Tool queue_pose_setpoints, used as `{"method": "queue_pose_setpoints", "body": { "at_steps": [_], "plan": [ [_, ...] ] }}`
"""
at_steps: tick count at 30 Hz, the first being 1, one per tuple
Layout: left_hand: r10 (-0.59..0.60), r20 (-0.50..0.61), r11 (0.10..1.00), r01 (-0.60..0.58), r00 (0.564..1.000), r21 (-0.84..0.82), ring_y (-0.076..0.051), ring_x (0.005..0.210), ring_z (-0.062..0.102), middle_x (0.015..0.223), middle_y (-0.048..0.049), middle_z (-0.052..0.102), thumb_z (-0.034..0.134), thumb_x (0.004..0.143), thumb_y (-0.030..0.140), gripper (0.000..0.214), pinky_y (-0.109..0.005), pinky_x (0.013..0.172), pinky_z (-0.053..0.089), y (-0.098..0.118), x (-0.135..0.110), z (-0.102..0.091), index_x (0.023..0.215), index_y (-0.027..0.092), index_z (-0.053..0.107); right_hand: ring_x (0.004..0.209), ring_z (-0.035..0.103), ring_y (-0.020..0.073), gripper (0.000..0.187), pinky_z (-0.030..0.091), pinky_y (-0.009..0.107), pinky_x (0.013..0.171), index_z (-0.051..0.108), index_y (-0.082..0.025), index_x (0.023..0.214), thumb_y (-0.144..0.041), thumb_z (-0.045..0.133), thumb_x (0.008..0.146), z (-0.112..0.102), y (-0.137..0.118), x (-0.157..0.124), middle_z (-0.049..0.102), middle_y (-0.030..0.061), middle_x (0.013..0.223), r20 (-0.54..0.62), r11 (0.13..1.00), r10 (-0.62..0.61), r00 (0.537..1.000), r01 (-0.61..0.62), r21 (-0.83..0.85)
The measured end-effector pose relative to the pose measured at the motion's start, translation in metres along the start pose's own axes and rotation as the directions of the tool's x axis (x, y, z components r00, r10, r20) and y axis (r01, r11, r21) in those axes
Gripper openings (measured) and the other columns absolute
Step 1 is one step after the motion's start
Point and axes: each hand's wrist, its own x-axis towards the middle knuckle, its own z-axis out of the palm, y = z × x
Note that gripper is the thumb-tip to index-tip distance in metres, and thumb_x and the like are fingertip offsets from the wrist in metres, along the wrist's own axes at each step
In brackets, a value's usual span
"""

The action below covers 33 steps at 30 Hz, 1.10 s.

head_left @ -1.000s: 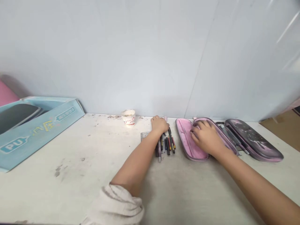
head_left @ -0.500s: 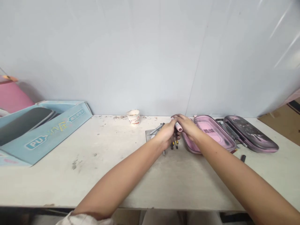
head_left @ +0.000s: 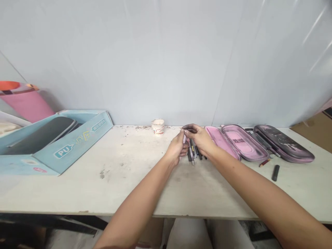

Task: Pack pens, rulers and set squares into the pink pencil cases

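Observation:
My left hand is wrapped around a slim, pale pink tube, held nearly upright above the table. With curled, pinched fingers, my right hand grips the tube's top end; its fingertips are partly hidden. Dark smudges mark the fingers of both hands. Beneath and between them lies a bunch of pens and pencils, mostly black and grey, partly covered by my right hand. An open pink pencil case lies just right of my right hand.
Farther right are a dark, pink-edged case, a short red pencil and a black stick. A paper cup stands near the wall. At left, a light blue box holds a dark grey case.
The tube has turned from pointing toward me to nearly upright. My right hand has shifted to its top end. The view has moved slightly, revealing more of the pens.

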Motion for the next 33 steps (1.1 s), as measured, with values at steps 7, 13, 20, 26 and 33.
{"method": "queue_pose_setpoints", "body": {
  "at_steps": [7,13,20,26,33],
  "plan": [
    [0.046,-0.057,0.998,-0.048,0.997,-0.040,-0.003,0.030,0.013,0.043,0.0114,0.019,0.045,0.074,0.066,0.047,-0.015,0.034,0.006,0.003,0.000,-0.023,0.090,0.022,0.052,0.073,0.056,0.0113,0.024,0.045,0.029,0.073,0.058,-0.019,0.086,-0.033,0.058,0.068,0.022,0.012,0.042,0.061,0.0005,0.077,-0.106,0.987,-0.004,0.994,0.021,0.156],
    [0.207,-0.200,0.884,-0.270,0.958,-0.382,-0.003,0.033,0.017,0.044,0.0102,0.020,0.038,0.081,0.061,0.044,-0.016,0.035,0.014,0.007,0.004,-0.034,0.087,0.020,0.051,0.087,0.059,0.0146,0.022,0.043,0.029,0.079,0.060,-0.017,0.093,-0.024,0.048,0.076,0.032,0.030,0.043,0.066,0.0067,0.093,0.112,0.773,-0.059,0.992,0.116,-0.624],
    [0.238,-0.273,0.868,-0.330,0.932,-0.371,-0.003,0.034,0.025,0.045,0.0099,0.029,0.045,0.080,0.054,0.035,-0.016,0.037,0.020,0.003,0.008,-0.036,0.082,0.020,0.044,0.089,0.059,0.0159,0.022,0.041,0.026,0.079,0.063,-0.019,0.091,-0.016,0.050,0.074,0.033,0.040,0.031,0.068,0.0042,0.093,0.281,0.570,0.054,0.958,0.202,-0.797],
    [0.246,-0.270,0.900,-0.323,0.931,-0.293,-0.004,0.035,0.028,0.047,0.0096,0.032,0.048,0.079,0.053,0.033,-0.016,0.038,0.023,-0.003,0.010,-0.032,0.082,0.020,0.044,0.103,0.046,0.0266,0.031,0.034,0.038,0.088,0.062,-0.015,0.091,-0.035,0.039,0.085,-0.006,0.015,-0.002,0.060,0.0134,0.099,0.219,0.135,-0.085,0.972,0.229,-0.964],
    [0.245,-0.242,0.921,-0.304,0.939,-0.245,-0.004,0.037,0.032,0.049,0.0083,0.036,0.049,0.078,0.051,0.032,-0.015,0.039,0.025,-0.006,0.010,-0.028,0.081,0.019,0.044,0.104,0.042,0.0302,0.039,0.032,0.042,0.088,0.062,-0.010,0.095,-0.041,0.042,0.083,-0.013,0.023,-0.059,0.055,0.0178,0.104,0.422,-0.111,-0.012,0.906,0.419,-0.901]
  ]
}}
